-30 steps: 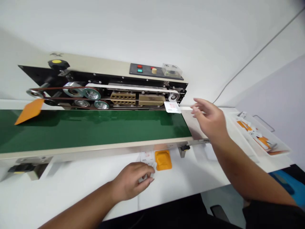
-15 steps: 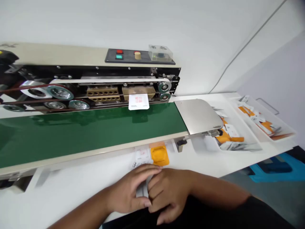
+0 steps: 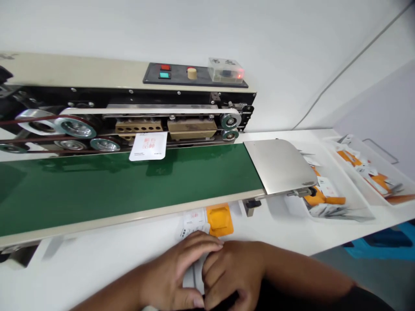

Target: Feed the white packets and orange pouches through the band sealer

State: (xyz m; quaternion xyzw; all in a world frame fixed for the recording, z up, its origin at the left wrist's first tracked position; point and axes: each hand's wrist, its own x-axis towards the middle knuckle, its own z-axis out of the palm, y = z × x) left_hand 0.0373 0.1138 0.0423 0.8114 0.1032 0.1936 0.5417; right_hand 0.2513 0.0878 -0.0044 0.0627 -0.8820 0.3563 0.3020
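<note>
White sachet [image 3: 194, 276] sits mostly hidden between left hand [image 3: 171, 272] and right hand [image 3: 235, 274], both curled closed around it, just below the green conveyor belt [image 3: 129, 190]

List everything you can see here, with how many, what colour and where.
band sealer: one, cream and black, behind the belt
conveyor belt: one, green, in front of the sealer
metal plate: one, silver, at the belt's right end
sachet: one, white, on the belt
orange packet: one, orange, on the table below the belt
table: one, white, under everything
trays: two, white, at right
packets: several, orange and white, in the trays
white pouch: one, white, between the hands
left hand: one, on the pouch
right hand: one, on the pouch
</note>
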